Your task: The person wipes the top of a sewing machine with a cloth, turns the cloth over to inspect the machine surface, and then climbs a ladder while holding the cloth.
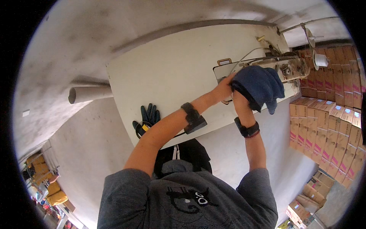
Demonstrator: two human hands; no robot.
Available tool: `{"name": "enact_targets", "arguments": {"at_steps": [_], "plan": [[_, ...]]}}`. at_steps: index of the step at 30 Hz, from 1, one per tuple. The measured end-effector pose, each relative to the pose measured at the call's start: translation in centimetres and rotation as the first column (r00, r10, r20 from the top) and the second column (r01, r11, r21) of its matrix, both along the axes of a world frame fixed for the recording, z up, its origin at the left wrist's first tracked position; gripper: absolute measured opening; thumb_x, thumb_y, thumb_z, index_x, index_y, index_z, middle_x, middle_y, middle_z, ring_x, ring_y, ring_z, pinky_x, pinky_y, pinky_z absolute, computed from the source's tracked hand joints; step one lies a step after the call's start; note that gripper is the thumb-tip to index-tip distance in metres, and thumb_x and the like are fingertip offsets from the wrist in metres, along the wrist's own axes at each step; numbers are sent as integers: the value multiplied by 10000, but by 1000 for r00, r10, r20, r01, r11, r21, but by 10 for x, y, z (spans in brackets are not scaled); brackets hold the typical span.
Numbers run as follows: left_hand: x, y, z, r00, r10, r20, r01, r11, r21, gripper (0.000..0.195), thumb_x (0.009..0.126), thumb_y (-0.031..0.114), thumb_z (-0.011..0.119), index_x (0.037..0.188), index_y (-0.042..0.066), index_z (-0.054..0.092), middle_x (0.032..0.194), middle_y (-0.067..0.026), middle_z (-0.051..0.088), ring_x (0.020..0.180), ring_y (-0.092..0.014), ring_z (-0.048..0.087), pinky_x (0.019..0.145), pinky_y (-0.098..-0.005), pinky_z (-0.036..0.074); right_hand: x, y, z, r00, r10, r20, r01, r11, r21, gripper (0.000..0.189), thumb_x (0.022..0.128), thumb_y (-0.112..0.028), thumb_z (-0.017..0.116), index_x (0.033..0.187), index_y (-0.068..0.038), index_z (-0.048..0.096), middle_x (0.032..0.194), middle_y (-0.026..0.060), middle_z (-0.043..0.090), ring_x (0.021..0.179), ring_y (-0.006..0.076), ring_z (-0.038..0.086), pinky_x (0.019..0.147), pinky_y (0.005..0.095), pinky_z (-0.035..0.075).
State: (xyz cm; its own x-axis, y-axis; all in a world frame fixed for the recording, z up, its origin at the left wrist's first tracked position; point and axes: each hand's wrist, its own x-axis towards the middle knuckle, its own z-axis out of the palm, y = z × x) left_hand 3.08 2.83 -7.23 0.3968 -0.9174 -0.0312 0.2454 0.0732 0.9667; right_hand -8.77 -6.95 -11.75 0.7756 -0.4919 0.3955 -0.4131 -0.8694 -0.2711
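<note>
A dark blue fabric piece (257, 81) with a black edge is bunched over the bed of an industrial sewing machine (294, 68). At the fabric's near-left edge, my left hand (226, 85) grips it, the fingertips partly covered. My right hand reaches in under the same fabric from the near side. Only its wrist (240, 100) shows, so the shape of its fingers is hidden. The fabric also covers the machine's needle area. Each of my forearms wears a black strap (191, 113).
A dark glove (150, 114) lies on the white sewing table (171, 71), near its left edge. White thread (320, 60) sits on a stand behind the machine. Stacked cardboard boxes (320, 126) fill the right side. A pale tube (91, 94) projects beyond the table's left edge.
</note>
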Motion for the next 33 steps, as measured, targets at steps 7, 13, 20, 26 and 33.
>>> {"name": "enact_targets", "arguments": {"at_steps": [7,13,20,26,33], "plan": [[26,26,40,995,-94,-35,100,969,228,554,802,-35,515,1312,150,403,1231,-55,508,1147,-211,463,977,-336,366,33,26,9,989,-65,135,68,998,-12,402,827,-213,589,1193,-62,518,1225,134,510,1170,287,451,1004,396,314],[27,56,37,945,-322,52,322,947,1,548,719,-89,506,1228,113,486,1168,-54,536,1134,-173,474,917,-324,413,-5,47,52,984,-38,177,20,994,103,405,800,-214,604,1170,-66,533,1201,133,525,1147,288,468,990,388,330],[-30,81,73,774,-542,328,538,836,109,570,730,66,552,1283,159,449,1246,-90,518,1146,-242,490,965,-394,394,-86,88,125,987,-84,135,55,978,203,409,767,-214,621,1144,-71,551,1173,133,543,1121,290,488,973,380,349],[-56,80,75,708,-464,532,466,873,142,602,738,73,577,1308,133,392,1267,-156,477,1147,-321,471,977,-411,377,-89,70,175,983,-142,114,129,985,113,412,740,-214,636,1122,-75,566,1148,132,558,1098,291,505,958,372,365],[-35,83,58,804,-371,465,307,928,210,511,779,82,552,1266,72,397,1218,-160,515,1097,-317,511,935,-399,400,-37,23,221,947,-275,-166,264,961,-85,416,708,-215,654,1095,-80,584,1120,132,576,1071,292,524,942,363,384]]}}
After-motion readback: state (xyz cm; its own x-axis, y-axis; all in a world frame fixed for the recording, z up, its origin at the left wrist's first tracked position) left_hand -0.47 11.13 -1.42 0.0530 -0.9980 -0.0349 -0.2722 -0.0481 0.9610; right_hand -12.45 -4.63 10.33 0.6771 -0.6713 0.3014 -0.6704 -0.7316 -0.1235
